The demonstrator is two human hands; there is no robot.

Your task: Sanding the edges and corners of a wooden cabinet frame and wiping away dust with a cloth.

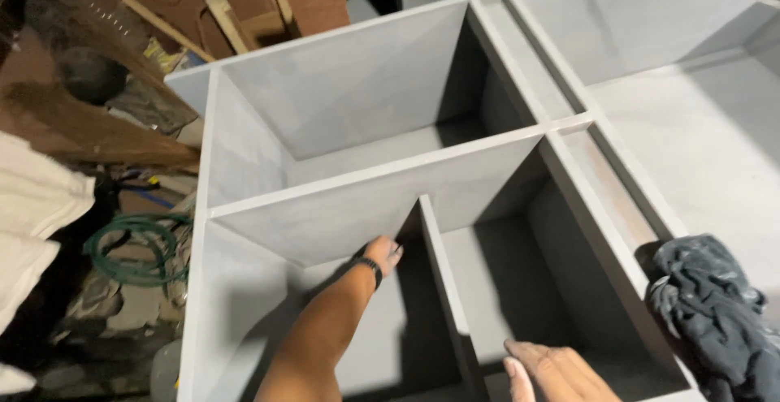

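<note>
2 bare hands work inside 1 grey-painted cabinet (357, 93) lying on its back. Nearest, the right hand (556, 371) rests flat, fingers spread loosely, holding nothing, just beside the upright divider (443, 276). Farther in, the left hand (382, 252), 1 dark wristband (370, 267) on it, presses its fingertips against the shelf panel (341, 215); its grip cannot be told. 1 dark rag (715, 313) lies on the right frame edge.
</note>
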